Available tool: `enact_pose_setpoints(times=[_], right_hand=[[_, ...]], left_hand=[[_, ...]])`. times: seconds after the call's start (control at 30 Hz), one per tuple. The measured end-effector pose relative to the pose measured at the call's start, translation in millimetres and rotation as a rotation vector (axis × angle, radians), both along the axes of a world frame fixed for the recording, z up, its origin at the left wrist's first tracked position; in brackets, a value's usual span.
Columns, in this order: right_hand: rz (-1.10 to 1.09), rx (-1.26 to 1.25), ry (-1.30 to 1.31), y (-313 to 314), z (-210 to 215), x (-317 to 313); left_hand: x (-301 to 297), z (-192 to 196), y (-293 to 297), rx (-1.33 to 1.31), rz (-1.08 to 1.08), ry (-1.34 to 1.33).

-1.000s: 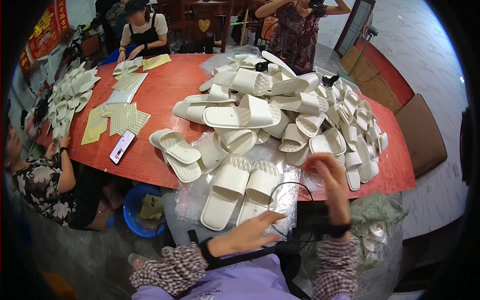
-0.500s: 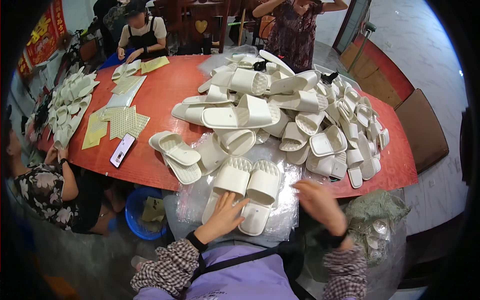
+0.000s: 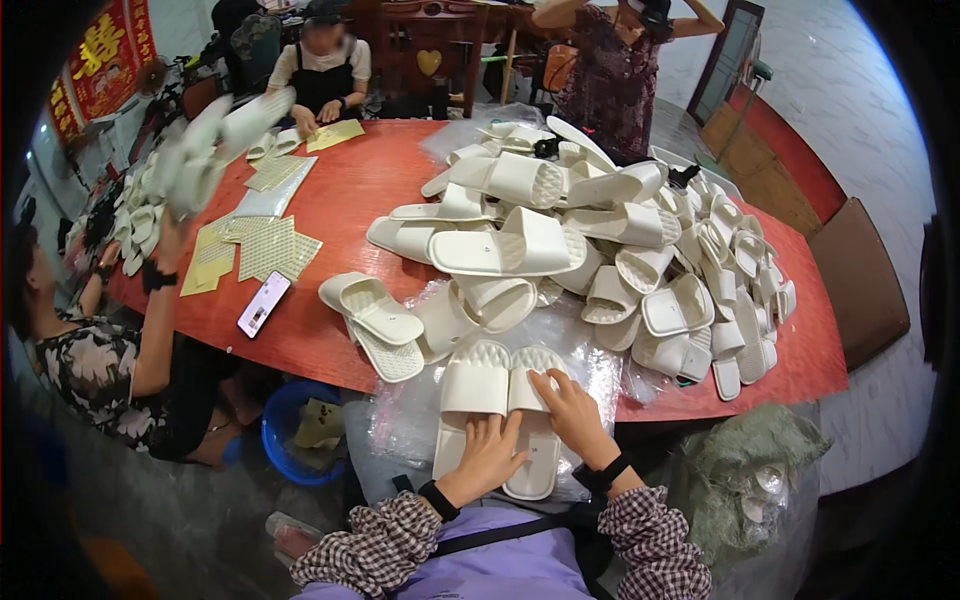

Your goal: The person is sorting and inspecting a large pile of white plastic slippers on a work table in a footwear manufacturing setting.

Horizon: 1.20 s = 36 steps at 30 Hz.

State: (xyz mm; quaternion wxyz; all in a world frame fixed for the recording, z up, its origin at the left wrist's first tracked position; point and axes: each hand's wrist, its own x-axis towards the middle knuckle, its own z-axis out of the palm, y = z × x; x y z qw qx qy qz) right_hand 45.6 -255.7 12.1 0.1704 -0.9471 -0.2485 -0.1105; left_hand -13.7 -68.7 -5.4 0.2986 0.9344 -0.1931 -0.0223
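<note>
Two off-white slippers lie side by side in front of me, straps away from me, on clear plastic wrap (image 3: 598, 370). My left hand (image 3: 485, 458) rests on the footbed of the left slipper (image 3: 474, 380), fingers spread and their tips at the strap's near edge. Across the strap of the right slipper (image 3: 532, 474) lie the outstretched fingers of my right hand (image 3: 577, 415). Both hands look open, though the left fingertips are partly hidden. Just beyond, another pair of slippers (image 3: 386, 318) sits stacked on the red table (image 3: 340, 215).
A large heap of slippers (image 3: 510, 245) covers the table's middle and right. Yellowish sheets (image 3: 268, 248) and a phone (image 3: 264, 303) lie left. A blue basin (image 3: 283, 455) stands below; a green mesh bag (image 3: 765, 450) is at right. Co-workers sit left (image 3: 95, 385) and far (image 3: 320, 75); another stands (image 3: 610, 85).
My right hand has come in from the right onto the right slipper's strap. My left hand stays on the left slipper. The co-worker at left has raised an arm with blurred slippers.
</note>
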Motion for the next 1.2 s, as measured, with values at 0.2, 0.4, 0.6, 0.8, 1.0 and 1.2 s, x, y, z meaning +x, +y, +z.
enact_pose_setpoints(times=[0.2,0.4,0.6,0.8,1.0,1.2], right_hand=[[-0.072,-0.061,-0.048,10,-3,-12],[-0.064,-0.017,0.036,13,-4,-18],[-0.048,0.04,0.142,-5,-1,-22],[-0.152,0.45,0.389,-57,31,-21],[0.151,0.121,-0.184,6,104,44],[0.278,-0.202,-0.402,112,108,116]], left_hand=[[9,-3,9,0.053,-0.15,0.132],[7,-42,22,0.042,-0.202,0.012],[2,-9,36,0.036,-0.227,0.023],[-3,16,95,-0.372,0.035,0.241],[69,-18,174,-0.708,0.704,-0.204],[131,-16,174,-0.613,0.692,0.095]])
